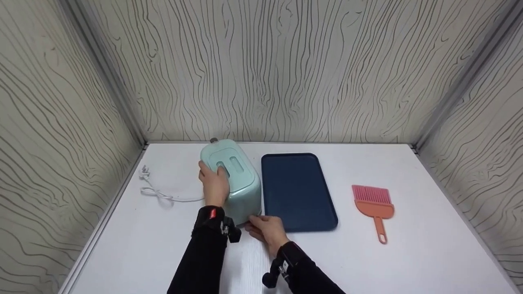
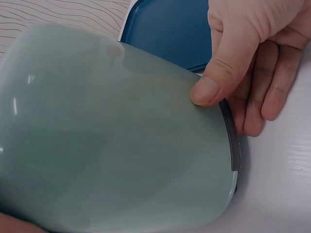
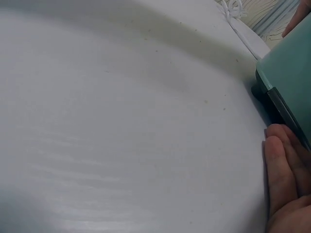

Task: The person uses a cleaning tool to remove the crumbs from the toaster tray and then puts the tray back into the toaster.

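Observation:
A mint-green toaster (image 1: 243, 200) with two slots under or in its top stands left of centre in the head view. My left hand (image 1: 214, 185) grips its top, thumb on the upper face and fingers over the left side. At the toaster's near lower corner, my right hand (image 1: 267, 230) pinches the bottom edge. In the left wrist view the right thumb (image 2: 206, 90) presses on the green wall, beside a dark strip (image 2: 232, 141) along the base. The right fingers (image 3: 282, 170) lie low by that strip in the right wrist view; their tips are partly hidden.
A dark blue tray (image 1: 298, 192) lies just right of the toaster. Farther right is an orange brush (image 1: 375, 208) with pink bristles. The toaster's white cord (image 1: 163, 196) and plug lie to the left. Small brownish specks (image 3: 206, 102) dot the white table. Patterned walls enclose three sides.

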{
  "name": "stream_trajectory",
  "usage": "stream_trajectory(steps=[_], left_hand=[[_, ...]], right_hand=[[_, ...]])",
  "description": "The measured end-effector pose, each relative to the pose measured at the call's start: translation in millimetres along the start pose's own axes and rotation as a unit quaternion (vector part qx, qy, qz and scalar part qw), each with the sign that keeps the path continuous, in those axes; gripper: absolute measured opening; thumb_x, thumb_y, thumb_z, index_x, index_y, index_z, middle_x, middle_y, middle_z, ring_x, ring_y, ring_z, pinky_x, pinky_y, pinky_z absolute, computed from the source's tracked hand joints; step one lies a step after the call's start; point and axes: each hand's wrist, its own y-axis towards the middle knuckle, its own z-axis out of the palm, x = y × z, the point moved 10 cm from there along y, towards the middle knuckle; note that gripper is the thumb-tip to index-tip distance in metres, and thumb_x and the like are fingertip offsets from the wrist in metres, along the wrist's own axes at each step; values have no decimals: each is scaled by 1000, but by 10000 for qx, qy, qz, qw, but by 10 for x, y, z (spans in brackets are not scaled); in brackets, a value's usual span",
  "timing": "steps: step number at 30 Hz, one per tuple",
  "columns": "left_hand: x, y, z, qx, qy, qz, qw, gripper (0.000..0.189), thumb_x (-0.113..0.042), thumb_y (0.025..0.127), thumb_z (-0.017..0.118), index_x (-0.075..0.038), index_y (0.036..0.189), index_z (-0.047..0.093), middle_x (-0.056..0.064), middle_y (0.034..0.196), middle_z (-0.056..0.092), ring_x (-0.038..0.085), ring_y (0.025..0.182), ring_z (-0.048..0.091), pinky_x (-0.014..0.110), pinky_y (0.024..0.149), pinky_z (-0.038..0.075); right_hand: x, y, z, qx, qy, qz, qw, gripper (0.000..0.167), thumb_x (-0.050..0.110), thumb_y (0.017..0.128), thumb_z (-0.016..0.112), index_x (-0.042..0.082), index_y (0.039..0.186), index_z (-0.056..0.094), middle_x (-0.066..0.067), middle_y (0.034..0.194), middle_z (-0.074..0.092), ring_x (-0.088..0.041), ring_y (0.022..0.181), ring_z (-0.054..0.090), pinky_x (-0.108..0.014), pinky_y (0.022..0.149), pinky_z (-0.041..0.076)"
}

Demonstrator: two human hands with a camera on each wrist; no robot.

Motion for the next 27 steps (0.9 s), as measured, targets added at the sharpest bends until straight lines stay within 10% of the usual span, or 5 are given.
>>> stream_trajectory(steps=[16,27], left_hand=[[52,43,11,-4,-149,-211,9997,74,-27,109,36,-7,161,-12,28,166,2,44,147,29,52,121,30],[41,31,-23,-33,-98,-125,9999,73,-26,109,37,-3,161,-8,30,165,5,44,150,24,52,122,27]], right_hand=[[-33,35,33,-135,336,1,9993,64,26,97,71,-15,141,48,-21,115,72,-24,106,72,-34,92,59],[-54,26,4,-253,361,119,9990,41,26,94,75,-9,115,68,-13,91,76,-18,83,75,-30,80,62]])
